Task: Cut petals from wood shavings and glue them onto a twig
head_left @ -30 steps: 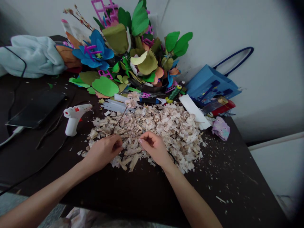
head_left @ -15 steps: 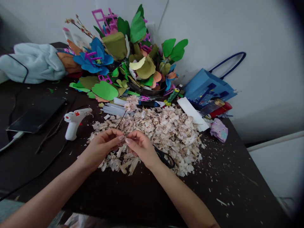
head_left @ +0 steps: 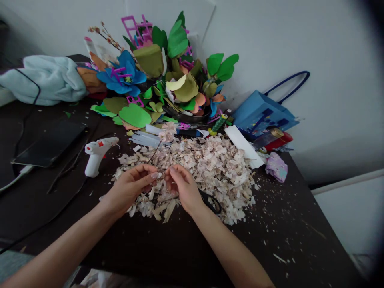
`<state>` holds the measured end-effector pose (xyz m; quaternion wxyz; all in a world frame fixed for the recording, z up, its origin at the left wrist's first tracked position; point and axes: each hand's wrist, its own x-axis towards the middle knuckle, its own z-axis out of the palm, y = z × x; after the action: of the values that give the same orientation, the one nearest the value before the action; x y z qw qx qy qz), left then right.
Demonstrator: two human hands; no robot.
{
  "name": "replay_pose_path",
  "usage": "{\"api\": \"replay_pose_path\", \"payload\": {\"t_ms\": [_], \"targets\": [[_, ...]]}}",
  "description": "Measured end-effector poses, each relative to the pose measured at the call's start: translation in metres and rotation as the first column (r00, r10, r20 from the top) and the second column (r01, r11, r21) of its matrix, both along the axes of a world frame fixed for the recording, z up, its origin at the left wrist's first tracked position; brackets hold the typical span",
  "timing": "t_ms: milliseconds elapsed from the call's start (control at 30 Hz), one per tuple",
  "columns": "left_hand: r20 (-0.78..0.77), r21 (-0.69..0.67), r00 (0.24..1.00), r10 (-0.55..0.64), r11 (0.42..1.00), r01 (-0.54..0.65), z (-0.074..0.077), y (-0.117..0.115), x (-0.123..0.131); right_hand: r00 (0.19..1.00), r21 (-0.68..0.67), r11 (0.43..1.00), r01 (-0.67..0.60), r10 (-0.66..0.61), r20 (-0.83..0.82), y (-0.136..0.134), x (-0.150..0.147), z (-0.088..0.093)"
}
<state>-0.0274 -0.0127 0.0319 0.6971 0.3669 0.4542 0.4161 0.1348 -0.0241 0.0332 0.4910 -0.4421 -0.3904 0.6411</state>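
Over the near part of a pile of pale dried petal scraps (head_left: pixel 210 168), my two hands face each other, a small gap between them. Thumb and forefinger of my left hand (head_left: pixel 136 182) pinch a small whitish petal (head_left: pixel 159 175). A thin dark twig with a pale pink flower (head_left: pixel 168 133) rises from behind that hand's fingers; its lower end is hidden. My right hand (head_left: pixel 184 188) is closed, thumb against curled fingers; whatever it may hold is too small to make out. Black scissor handles (head_left: pixel 212 201) poke out beside the right wrist.
A white glue gun (head_left: pixel 94 158) stands left of the pile, near a dark tablet (head_left: pixel 51 144). Translucent glue sticks (head_left: pixel 145 139) lie behind the pile. Large colourful artificial flowers (head_left: pixel 180 84) fill the back. A blue bag (head_left: pixel 261 112) leans at the right wall.
My hands have come apart slightly, the right shifting right. The whitish petal now shows at my left fingertips. The whole view has shifted a little.
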Motion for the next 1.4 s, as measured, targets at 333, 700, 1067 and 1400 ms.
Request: {"api": "replay_pose_path", "payload": {"t_ms": [333,700,1067,1400], "targets": [[-0.054,0.129,0.999,0.003,0.992,0.004,-0.002,-0.002,0.0,0.994,0.073,0.995,-0.062,0.055,0.098,0.001,-0.004,0.005],[0.007,0.019,0.997,-0.081,0.997,0.08,-0.004,-0.007,-0.004,0.987,-0.112,0.988,-0.11,0.095,-0.129,0.007,-0.003,0.004],[-0.174,0.139,0.982,-0.072,0.986,0.096,0.0,-0.011,-0.004,0.98,-0.175,0.977,-0.125,0.095,-0.175,0.009,-0.007,0.001],[-0.642,0.715,0.249,0.725,0.683,-0.148,0.014,-0.015,-0.084,0.982,-0.149,0.981,-0.127,0.104,-0.157,0.017,-0.004,0.006]]}}
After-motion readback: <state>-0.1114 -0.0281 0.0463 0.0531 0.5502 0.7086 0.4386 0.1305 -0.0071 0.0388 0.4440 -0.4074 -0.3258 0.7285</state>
